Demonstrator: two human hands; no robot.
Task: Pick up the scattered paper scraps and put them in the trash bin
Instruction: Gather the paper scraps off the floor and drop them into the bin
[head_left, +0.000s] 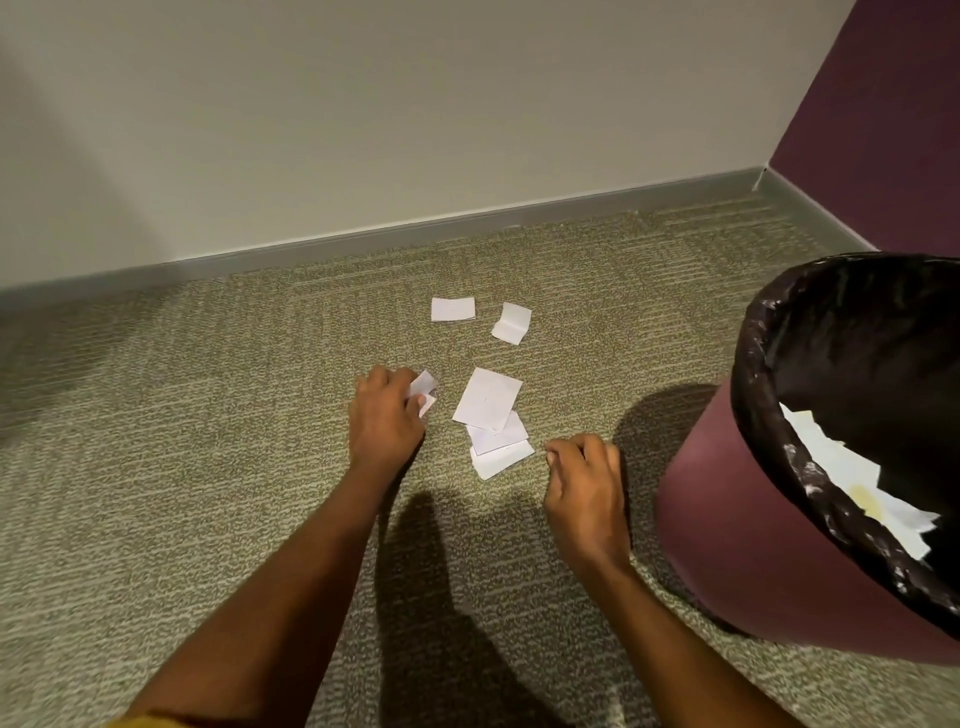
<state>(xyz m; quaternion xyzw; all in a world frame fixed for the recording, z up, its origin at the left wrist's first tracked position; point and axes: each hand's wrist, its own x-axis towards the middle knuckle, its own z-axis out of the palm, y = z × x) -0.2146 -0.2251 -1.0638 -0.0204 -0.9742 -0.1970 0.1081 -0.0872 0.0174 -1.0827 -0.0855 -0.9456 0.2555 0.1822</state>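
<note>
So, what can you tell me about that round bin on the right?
The round maroon trash bin stands on the patterned grey-green carpet by the purple wall, partly cut off by the picture's right edge. A crinkled black plastic liner folds over its rim. Inside lie white paper pieces, one stained yellowish. The right hand is close beside it but not touching.

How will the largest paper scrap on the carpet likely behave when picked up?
The largest paper scrap looks thin, so it is probably light and floppy. It lies partly over other scraps, so it may slide on them when pushed. The held scraps in the left hand look bent, so it likely crumples easily.
</note>
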